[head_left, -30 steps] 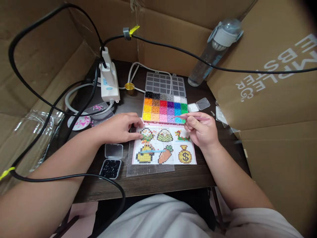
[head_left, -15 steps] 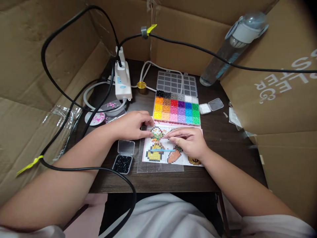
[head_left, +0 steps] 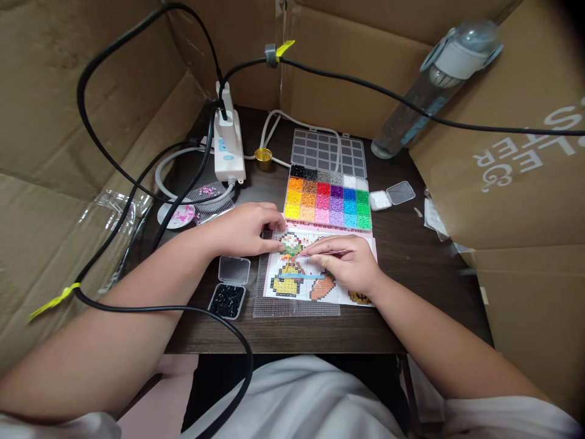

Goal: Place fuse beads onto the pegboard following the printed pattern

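Observation:
A pair of tweezers (head_left: 329, 252) is pinched in my right hand (head_left: 354, 263), pointing left, its tip over the upper left of a printed bead pattern sheet (head_left: 305, 289). Colourful beads lie around the tip, too small to tell apart. My left hand (head_left: 244, 230) rests at the sheet's left edge, thumb and forefinger spread with a gap between them. A clear pegboard (head_left: 297, 309) shows below and left of the sheet; a light-blue strip (head_left: 299, 276) lies across the pattern. Whether the tweezers grip a bead cannot be made out.
Behind the sheet stands an opened, divided bead box (head_left: 336, 190). Small boxes hold black beads (head_left: 227, 300) and white beads (head_left: 380, 200). A power strip (head_left: 230, 158), gold cup (head_left: 263, 159) and leaning bottle (head_left: 423, 97) stand farther back. Black cable (head_left: 150, 310) crosses my left forearm.
The view has shifted very slightly. Both hands stay at the same places over the sheet, with the tweezers still in my right hand.

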Demonstrator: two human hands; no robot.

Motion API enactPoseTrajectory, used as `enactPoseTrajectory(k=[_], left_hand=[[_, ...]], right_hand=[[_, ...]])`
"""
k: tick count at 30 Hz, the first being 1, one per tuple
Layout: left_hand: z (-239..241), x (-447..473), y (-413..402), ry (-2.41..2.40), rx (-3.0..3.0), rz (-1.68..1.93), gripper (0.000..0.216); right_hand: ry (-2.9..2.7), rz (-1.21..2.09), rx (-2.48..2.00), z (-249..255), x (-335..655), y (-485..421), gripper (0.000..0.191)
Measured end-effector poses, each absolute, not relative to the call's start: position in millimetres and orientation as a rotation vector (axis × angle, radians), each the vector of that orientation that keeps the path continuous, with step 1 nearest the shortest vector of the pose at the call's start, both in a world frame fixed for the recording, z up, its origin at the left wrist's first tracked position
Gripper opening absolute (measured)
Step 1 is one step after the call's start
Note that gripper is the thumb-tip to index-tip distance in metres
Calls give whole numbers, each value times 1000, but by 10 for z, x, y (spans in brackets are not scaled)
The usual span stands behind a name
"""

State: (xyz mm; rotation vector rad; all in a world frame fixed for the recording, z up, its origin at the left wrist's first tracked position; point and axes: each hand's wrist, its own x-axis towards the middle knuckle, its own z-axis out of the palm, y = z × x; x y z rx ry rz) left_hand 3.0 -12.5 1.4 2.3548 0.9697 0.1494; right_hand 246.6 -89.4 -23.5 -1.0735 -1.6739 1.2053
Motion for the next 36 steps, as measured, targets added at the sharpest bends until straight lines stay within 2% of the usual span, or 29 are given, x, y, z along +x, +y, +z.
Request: enactPoseTrajectory(k=[36], left_hand=[[10,22,-129,965,2361,150,32]], right_hand=[[-1706,1206,-1093,-259,2473,-904,14]])
